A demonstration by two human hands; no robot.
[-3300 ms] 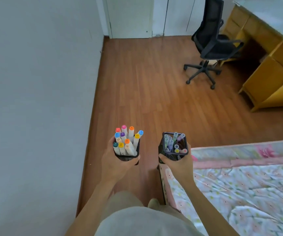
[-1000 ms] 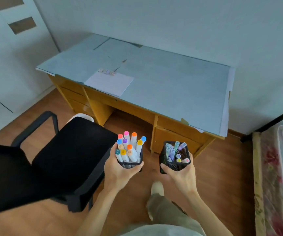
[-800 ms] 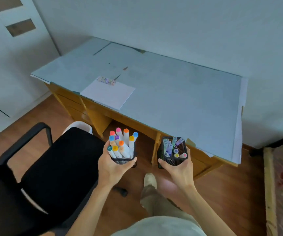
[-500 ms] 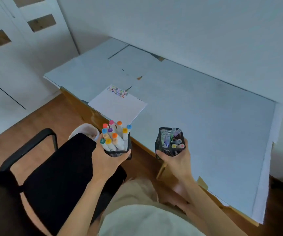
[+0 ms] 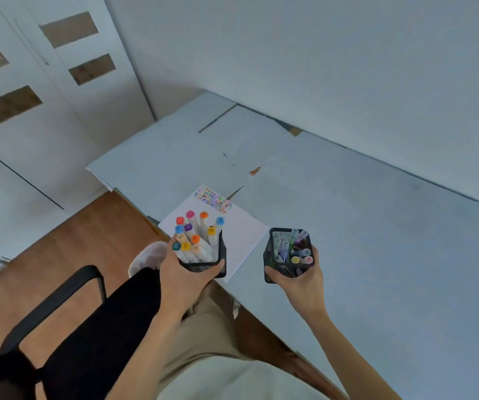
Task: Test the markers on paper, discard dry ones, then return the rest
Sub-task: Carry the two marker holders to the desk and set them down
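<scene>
My left hand [image 5: 185, 280] grips a black mesh cup [image 5: 207, 263] packed with several white markers [image 5: 197, 239] whose caps are many colours. My right hand [image 5: 297, 280] grips a second black mesh cup [image 5: 273, 256] that holds several thinner pastel pens [image 5: 290, 248]. Both cups hang just above the near edge of the desk. Under the left cup lies a white sheet of paper [image 5: 242, 229] with rows of coloured test scribbles along its far edge.
The desk [image 5: 362, 226] has a pale grey-blue top and runs along the wall. A black office chair [image 5: 88, 321] stands at my left, with a white bin [image 5: 147, 258] beyond it on the wooden floor. White wardrobe doors [image 5: 39, 90] fill the left.
I have turned from the bed and walked up to the desk, carrying both cups. The cups now hang over the desk edge and the paper, and my grip on each is unchanged.
</scene>
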